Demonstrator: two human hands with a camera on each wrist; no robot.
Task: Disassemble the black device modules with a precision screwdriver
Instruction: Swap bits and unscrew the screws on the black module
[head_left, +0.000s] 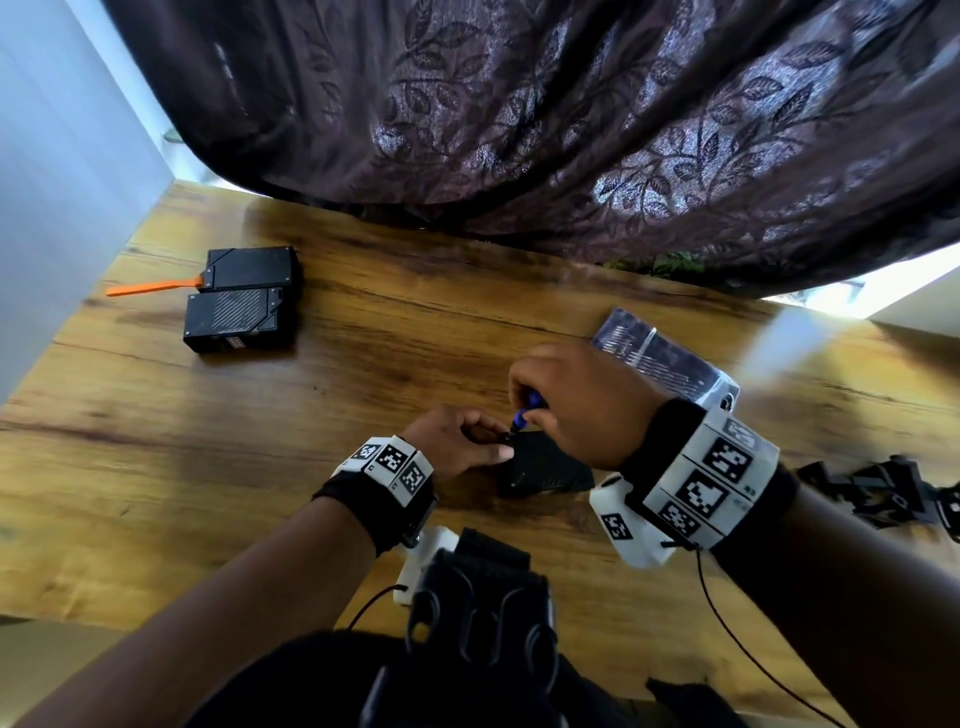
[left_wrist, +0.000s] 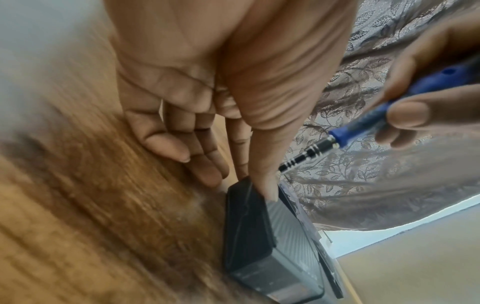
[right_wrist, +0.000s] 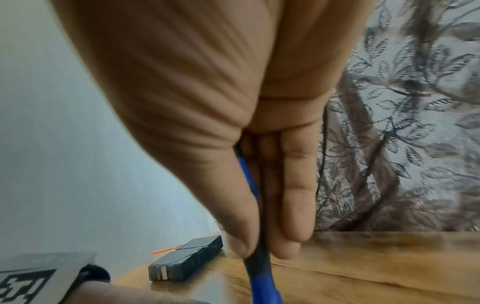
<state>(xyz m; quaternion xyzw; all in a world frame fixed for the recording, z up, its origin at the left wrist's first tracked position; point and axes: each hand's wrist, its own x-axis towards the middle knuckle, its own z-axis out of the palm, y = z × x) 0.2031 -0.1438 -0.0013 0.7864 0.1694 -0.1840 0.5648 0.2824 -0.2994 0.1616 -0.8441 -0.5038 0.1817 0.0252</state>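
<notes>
Left wrist alone shows screwdriver (left_wrist: 363, 131) collar's rings.

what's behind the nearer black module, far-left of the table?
Directly behind the nearer module lies a second black module, seemingly touching it. An orange strip sticks out from that one's left end; where it attaches is hidden. Both rest on the wooden table.
</notes>
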